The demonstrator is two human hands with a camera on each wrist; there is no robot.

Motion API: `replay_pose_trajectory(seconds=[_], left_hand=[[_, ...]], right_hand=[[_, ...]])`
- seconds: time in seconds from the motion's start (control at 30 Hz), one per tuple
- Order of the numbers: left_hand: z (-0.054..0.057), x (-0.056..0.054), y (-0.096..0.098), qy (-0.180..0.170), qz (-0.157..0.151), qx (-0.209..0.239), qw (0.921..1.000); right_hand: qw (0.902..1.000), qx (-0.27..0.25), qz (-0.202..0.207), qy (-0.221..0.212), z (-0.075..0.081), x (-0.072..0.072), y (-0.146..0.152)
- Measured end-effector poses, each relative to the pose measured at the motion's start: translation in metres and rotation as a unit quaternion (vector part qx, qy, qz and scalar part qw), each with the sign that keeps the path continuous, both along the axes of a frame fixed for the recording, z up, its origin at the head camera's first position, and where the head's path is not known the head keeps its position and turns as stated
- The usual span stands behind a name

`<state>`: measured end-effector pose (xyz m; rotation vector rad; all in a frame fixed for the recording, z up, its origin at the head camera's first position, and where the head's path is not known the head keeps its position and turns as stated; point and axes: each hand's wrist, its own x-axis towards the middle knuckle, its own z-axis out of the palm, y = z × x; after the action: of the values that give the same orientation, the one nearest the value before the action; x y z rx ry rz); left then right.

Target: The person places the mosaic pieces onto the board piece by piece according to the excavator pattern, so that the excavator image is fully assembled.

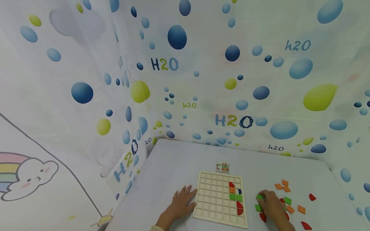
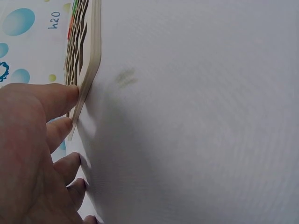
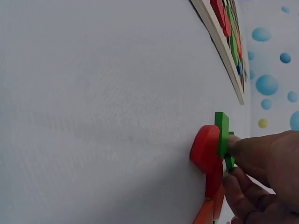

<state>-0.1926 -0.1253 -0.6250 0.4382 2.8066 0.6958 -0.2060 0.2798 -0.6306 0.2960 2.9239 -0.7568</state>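
A pale wooden grid board (image 1: 215,195) lies on the table, with red, orange, green and blue pieces in its right-hand columns. At its left edge my left hand (image 1: 181,202) rests with spread fingers, thumb and index tip touching the frame (image 2: 91,60). To the right of the board, my right hand (image 1: 271,205) is over a group of loose tiles and pinches a green square tile (image 1: 259,197). Another green tile (image 3: 222,133) and a red quarter-round piece (image 3: 205,147) lie close to its fingertips. The hand covers part of the group.
A small patterned card (image 1: 222,166) lies behind the board. Several orange tiles (image 1: 301,209) and red pieces (image 1: 312,197) are scattered at the right. Curtains printed with blue drops (image 1: 177,37) stand along the table's back and left.
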Motion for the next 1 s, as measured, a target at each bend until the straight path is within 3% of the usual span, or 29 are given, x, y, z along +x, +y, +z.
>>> replay_pose_trajectory(seconds=[0.33, 0.73, 1.0], left_hand=[[-0.007, -0.004, 0.000, -0.011, 0.005, -0.003, 0.9999], [-0.003, 0.000, 0.000, -0.012, 0.007, 0.006, 0.9999], [-0.001, -0.001, 0.000, -0.012, 0.005, 0.007, 0.9999]], right_hand=[[0.9989, -0.020, 0.033, 0.025, -0.004, 0.000, -0.015], [0.9975, -0.066, 0.020, 0.015, 0.006, 0.000, -0.039], [0.9932, -0.054, 0.095, 0.041, 0.008, 0.002, -0.063]])
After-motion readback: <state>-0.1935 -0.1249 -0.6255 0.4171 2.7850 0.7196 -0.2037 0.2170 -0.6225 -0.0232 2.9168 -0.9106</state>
